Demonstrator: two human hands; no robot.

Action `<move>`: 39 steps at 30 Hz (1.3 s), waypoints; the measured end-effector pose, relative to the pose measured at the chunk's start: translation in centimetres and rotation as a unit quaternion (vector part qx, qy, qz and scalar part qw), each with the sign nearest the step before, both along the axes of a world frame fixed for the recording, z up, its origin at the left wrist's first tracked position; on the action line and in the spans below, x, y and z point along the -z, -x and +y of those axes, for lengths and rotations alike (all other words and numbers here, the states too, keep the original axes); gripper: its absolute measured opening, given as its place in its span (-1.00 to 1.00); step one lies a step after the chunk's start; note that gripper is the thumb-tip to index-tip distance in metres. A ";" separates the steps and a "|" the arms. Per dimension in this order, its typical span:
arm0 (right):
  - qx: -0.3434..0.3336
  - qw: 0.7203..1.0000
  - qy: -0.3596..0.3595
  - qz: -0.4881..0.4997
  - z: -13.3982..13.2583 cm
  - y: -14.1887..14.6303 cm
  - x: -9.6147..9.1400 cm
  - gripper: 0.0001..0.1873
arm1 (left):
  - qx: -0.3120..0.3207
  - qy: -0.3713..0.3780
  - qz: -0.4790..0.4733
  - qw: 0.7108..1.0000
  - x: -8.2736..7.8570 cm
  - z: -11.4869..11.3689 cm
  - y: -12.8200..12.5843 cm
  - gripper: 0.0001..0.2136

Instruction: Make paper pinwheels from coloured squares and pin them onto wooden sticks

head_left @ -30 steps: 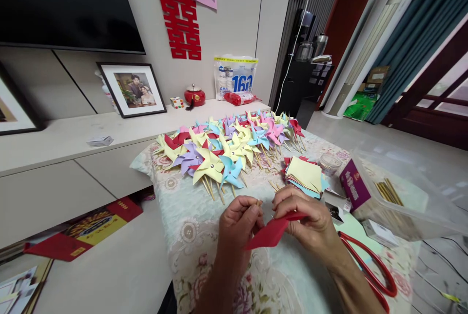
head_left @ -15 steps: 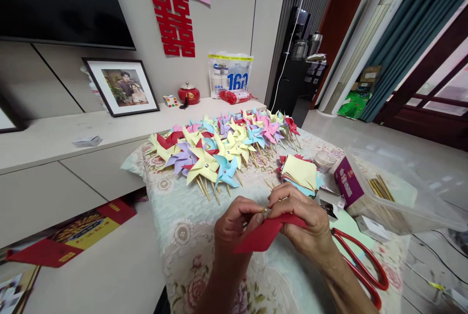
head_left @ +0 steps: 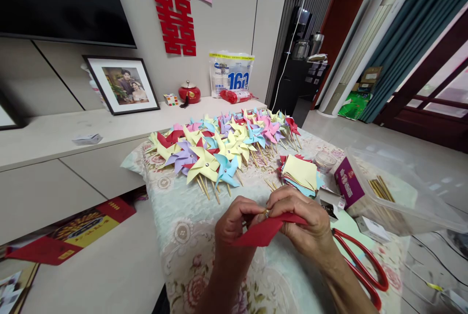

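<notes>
A folded piece of red paper (head_left: 259, 234), like a pinwheel in the making, is held between my two hands above the near part of the table. My left hand (head_left: 234, 221) is closed, thumb and fingers pinched at the paper's upper edge. Fingers of my right hand (head_left: 302, 214) are bent over the paper's right side and grip it. Between the fingertips shows a small yellowish tip (head_left: 266, 212); whether it is a stick end or a fastener I cannot tell. Beyond my hands stand many finished paper pinwheels (head_left: 206, 164) on wooden sticks.
Right of my hands lies a stack of cut paper (head_left: 300, 172). Red-handled scissors (head_left: 360, 265) rest near my right forearm. A clear plastic bin (head_left: 405, 211) holding wooden sticks (head_left: 380, 188) stands at the right. Behind is a white cabinet (head_left: 120, 133) with a framed photo (head_left: 122, 85).
Both hands stay nearly in place. The red paper has tilted slightly and its lower edge is a little higher. The small yellowish tip is now more covered by my fingers.
</notes>
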State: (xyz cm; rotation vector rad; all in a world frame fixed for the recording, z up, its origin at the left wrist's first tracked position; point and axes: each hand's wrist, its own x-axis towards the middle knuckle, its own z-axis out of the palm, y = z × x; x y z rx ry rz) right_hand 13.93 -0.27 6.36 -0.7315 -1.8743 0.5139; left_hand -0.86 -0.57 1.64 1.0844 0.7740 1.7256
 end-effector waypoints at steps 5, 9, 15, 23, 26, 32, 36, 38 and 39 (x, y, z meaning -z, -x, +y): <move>0.001 1.000 -0.004 -0.005 0.0 0.0 -0.1 -0.96 | -0.020 -0.003 0.010 1.000 -0.4 -0.1 -0.1 -0.87; 0.004 1.000 -0.002 -0.006 -0.1 0.1 -0.1 -0.94 | 0.004 0.008 0.001 1.000 -0.5 -0.1 0.0 -0.88; 0.008 1.000 -0.005 -0.013 0.0 0.1 0.0 -0.91 | 0.014 -0.016 0.036 0.999 0.1 0.2 0.6 -0.95; -0.003 1.000 -0.006 -0.015 0.1 -0.1 0.2 -0.96 | -0.009 -0.017 0.028 0.999 0.2 0.0 0.2 -0.94; -0.001 1.000 -0.003 -0.016 0.1 -0.1 0.2 -0.95 | -0.015 -0.021 0.046 0.999 0.1 0.0 0.3 -0.94; 0.001 1.000 -0.002 -0.011 0.0 0.1 0.2 -0.92 | -0.033 -0.038 0.107 0.993 0.1 0.1 0.8 -0.92; 0.000 1.000 0.003 -0.005 0.0 0.2 0.1 -0.91 | -0.050 -0.057 0.129 0.989 0.2 0.0 0.8 -0.91; -0.002 1.000 0.001 0.000 0.1 0.3 0.2 -0.90 | -0.058 -0.079 0.150 0.984 0.3 0.1 0.9 -0.90; -0.005 1.000 0.001 0.002 0.1 0.3 0.2 -0.90 | -0.063 -0.092 0.162 0.980 0.4 0.1 0.9 -0.89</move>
